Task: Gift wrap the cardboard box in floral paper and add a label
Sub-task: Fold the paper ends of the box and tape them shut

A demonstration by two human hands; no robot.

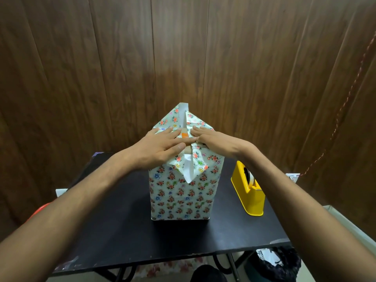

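The box [181, 196] stands upright in the middle of the black table [126, 231], its sides covered in floral paper. On its top the paper is folded in from left and right. A pointed flap [188, 169] hangs over the near edge and another flap [180, 116] sticks up at the far edge. A strip of bare cardboard with an orange patch [185, 135] shows between the folds. My left hand [160, 144] presses flat on the left fold with straight fingers. My right hand [207, 137] presses flat on the right fold.
A yellow tape dispenser [248, 192] stands on the table right of the box. A dark wood-panel wall rises close behind. A red-and-white string [335, 121] hangs at the right. A black bag [278, 263] sits under the table's right corner.
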